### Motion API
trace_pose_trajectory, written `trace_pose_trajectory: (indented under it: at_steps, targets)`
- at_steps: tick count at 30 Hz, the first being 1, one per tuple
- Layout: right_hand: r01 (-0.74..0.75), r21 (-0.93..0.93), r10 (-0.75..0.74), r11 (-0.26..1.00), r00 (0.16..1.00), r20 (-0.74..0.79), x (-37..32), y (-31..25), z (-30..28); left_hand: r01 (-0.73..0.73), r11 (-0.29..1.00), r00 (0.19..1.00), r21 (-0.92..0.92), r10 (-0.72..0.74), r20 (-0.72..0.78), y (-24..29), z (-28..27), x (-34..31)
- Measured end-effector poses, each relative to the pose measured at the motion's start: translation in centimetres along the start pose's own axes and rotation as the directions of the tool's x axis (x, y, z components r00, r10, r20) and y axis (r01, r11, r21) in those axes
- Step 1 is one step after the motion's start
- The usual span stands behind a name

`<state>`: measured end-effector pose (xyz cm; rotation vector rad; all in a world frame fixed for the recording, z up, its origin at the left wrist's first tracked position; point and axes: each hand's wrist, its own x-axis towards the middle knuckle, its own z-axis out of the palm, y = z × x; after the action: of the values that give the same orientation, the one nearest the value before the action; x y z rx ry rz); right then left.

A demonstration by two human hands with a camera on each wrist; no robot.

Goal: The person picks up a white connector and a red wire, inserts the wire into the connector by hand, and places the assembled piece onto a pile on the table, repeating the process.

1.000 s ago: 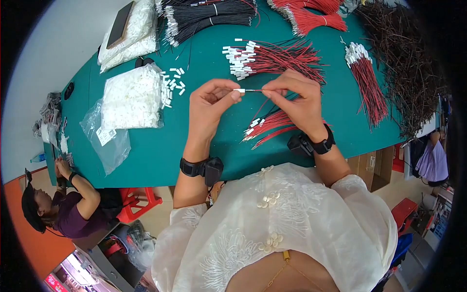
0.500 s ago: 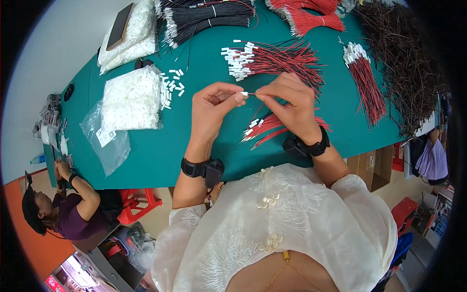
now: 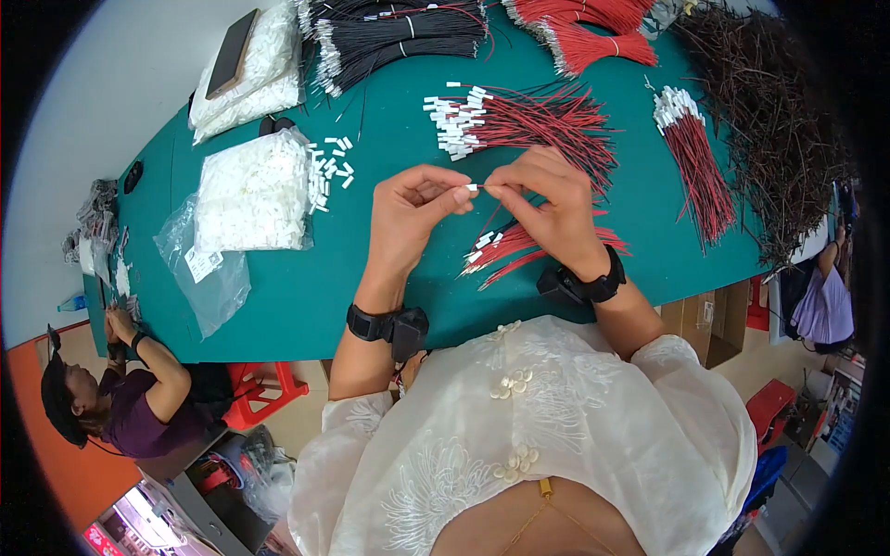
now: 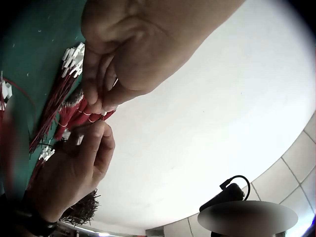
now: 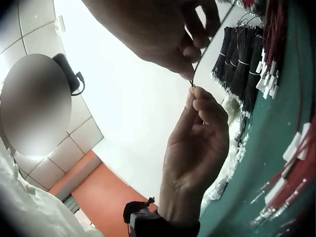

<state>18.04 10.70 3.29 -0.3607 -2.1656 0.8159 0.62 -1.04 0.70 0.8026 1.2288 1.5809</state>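
In the head view my left hand (image 3: 406, 211) pinches a small white plastic connector (image 3: 473, 187) between thumb and fingertip, mostly covered by the fingers. Facing it, my right hand (image 3: 558, 206) pinches a thin wire (image 5: 206, 49) just short of the connector's end. The fingertips of both hands nearly meet, as the left wrist view also shows. Under the right hand lie loose red wires (image 3: 514, 243), a few with white connectors on their ends. Beyond both hands is a pile of red and black wires (image 3: 538, 125) with white connectors.
A bag of white connectors (image 3: 252, 190) lies at left, loose connectors (image 3: 332, 171) spilled beside it. Bundles of black wires (image 3: 403, 42) and red wires (image 3: 603, 51) sit at the back. At right are a connector-tipped bundle (image 3: 695, 167) and a dark heap (image 3: 765, 130). Another person (image 3: 139, 398) sits left.
My right hand has moved left toward my left hand, and the bare stretch of wire between the connector and the right fingertips has shortened. Both hands have come slightly nearer my body.
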Motion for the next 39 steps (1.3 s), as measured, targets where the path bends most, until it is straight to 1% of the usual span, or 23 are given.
trace_pose_trajectory:
  at_steps: [2, 3, 4, 5, 6, 7, 10, 11, 12, 13, 14, 15, 16, 17, 18, 19, 22, 26, 27, 30, 31, 34, 39]
  targets:
    - [-0.051, 0.089, 0.048, 0.995, 0.998, 0.042, 0.2, 0.1, -0.2, 0.022, 1.0, 1.0, 0.012, -0.022, -0.003, 0.1, -0.1, 0.0]
    - [-0.051, 0.09, 0.048, 0.995, 0.998, 0.041, 0.2, 0.0, -0.4, 0.022, 1.0, 1.0, 0.012, -0.022, -0.004, 0.2, -0.2, 0.0]
    - [-0.216, 0.155, 0.197, 0.964, 0.972, 0.13, 0.3, -0.1, -0.9, -0.01, 1.0, 0.999, 0.014, 0.01, -0.033, 0.3, -0.3, 0.1]
    - [-0.378, 0.204, 0.332, 0.903, 0.916, 0.227, 0.4, -0.1, -1.4, -0.041, 0.999, 0.997, 0.017, 0.042, -0.063, 0.4, -0.3, 0.2]
    - [-0.531, 0.233, 0.448, 0.814, 0.831, 0.329, 0.4, -0.2, -1.8, -0.072, 0.997, 0.993, 0.02, 0.074, -0.093, 0.6, -0.4, 0.2]
    - [-0.531, 0.234, 0.447, 0.815, 0.831, 0.331, 0.5, 0.0, -2.3, -0.073, 0.997, 0.993, 0.02, 0.075, -0.095, 0.8, -0.3, 0.3]
    - [-0.476, 0.12, 0.436, 0.871, 0.863, 0.255, 0.9, 1.4, -3.6, -0.101, 0.995, 0.968, -0.013, 0.095, -0.233, 1.6, 0.1, 0.4]
    - [-0.482, 0.118, 0.442, 0.868, 0.859, 0.257, 1.1, 1.7, -3.5, -0.095, 0.995, 0.969, -0.016, 0.088, -0.232, 1.4, 0.4, 0.4]
    - [-0.298, -0.077, 0.305, 0.951, 0.947, 0.102, 1.5, 2.0, -3.4, -0.117, 0.988, 0.949, 0.102, 0.141, -0.28, 1.1, 0.9, 0.4]
    - [-0.119, -0.296, 0.12, 0.948, 0.993, -0.017, 1.8, 2.2, -3.3, -0.134, 0.966, 0.926, 0.22, 0.201, -0.319, 0.8, 1.4, 0.5]
    - [0.041, -0.515, -0.099, 0.856, 0.991, -0.085, 2.0, 2.4, -3.3, -0.148, 0.93, 0.897, 0.338, 0.27, -0.35, 0.6, 1.6, 0.6]
    - [0.043, -0.515, -0.101, 0.856, 0.991, -0.085, 1.9, 2.5, -3.3, -0.149, 0.929, 0.896, 0.338, 0.271, -0.351, 0.7, 1.3, 0.6]
    - [0.067, -0.395, -0.025, 0.916, 0.993, 0.111, 1.5, 2.6, -3.1, -0.116, 0.871, 0.955, 0.477, 0.23, -0.188, 0.7, 0.7, 0.4]
    - [0.059, -0.267, 0.028, 0.962, 0.951, 0.309, 0.8, 2.7, -2.9, -0.105, 0.788, 0.988, 0.606, 0.151, -0.026, 0.7, 0.1, 0.1]
    - [0.021, -0.141, 0.053, 0.99, 0.867, 0.496, 0.2, 2.8, -2.7, -0.122, 0.685, 0.991, 0.718, 0.045, 0.126, 0.6, -0.2, -0.1]
    - [0.019, -0.144, 0.055, 0.989, 0.868, 0.493, -0.1, 2.8, -2.3, -0.125, 0.685, 0.991, 0.718, 0.045, 0.13, 0.4, -0.2, -0.1]
    - [0.117, -0.296, 0.096, 0.948, 0.782, 0.616, -0.6, 2.5, -0.2, -0.183, 0.592, 0.961, 0.785, -0.063, 0.271, 0.1, 0.1, -0.3]
    - [0.118, -0.325, 0.09, 0.938, 0.824, 0.559, -1.3, 3.2, 0.1, -0.173, 0.604, 0.965, 0.778, -0.056, 0.258, 0.5, 0.4, -0.4]
    - [0.119, -0.325, 0.089, 0.938, 0.824, 0.559, -1.3, 3.3, 0.0, -0.173, 0.604, 0.965, 0.778, -0.056, 0.257, 0.4, 0.5, -0.5]
    - [0.095, -0.309, 0.092, 0.946, 0.836, 0.541, -1.1, 3.1, -0.3, -0.245, 0.575, 0.948, 0.78, -0.026, 0.317, -0.4, 0.6, -0.5]
    - [0.095, -0.31, 0.093, 0.946, 0.837, 0.54, -1.2, 3.1, -0.2, -0.246, 0.575, 0.948, 0.78, -0.026, 0.318, -0.7, 0.7, -0.6]
    - [0.128, -0.362, 0.115, 0.923, 0.807, 0.579, -1.5, 3.4, 0.2, -0.3, 0.506, 0.934, 0.809, -0.017, 0.357, -1.3, 1.0, -0.6]
    - [0.138, -0.402, 0.116, 0.905, 0.83, 0.546, -1.7, 3.9, -0.1, -0.344, 0.468, 0.928, 0.814, 0.035, 0.371, -1.4, 0.8, -0.4]
